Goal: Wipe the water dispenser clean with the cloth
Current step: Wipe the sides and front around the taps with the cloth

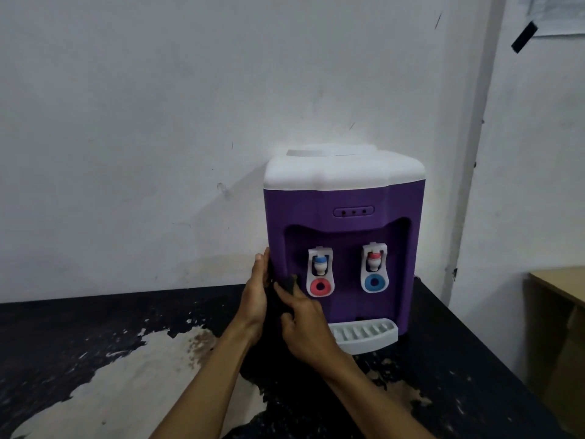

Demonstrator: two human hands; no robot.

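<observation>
Judged early: pressing cloth (279,301) to lower left corner of water dispenser (345,198) with flat left hand (257,291), pinching it in curled right hand (305,326). Likely remaining: rest of body, drip tray (364,336).

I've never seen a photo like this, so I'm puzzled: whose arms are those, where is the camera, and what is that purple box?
The camera sits on a person's head, looking forward and down, so you see that person's own two arms. The purple box with the white top is a water dispenser. It stands on a black table with worn pale patches, against a white wall. It has two little taps and a white drip tray below. The right hand pinches a dark cloth against a front corner of the dispenser. The left hand is beside that corner too, but its fingers are hidden, so I can't tell how it holds. The cloth is for wiping the dispenser clean.
</observation>
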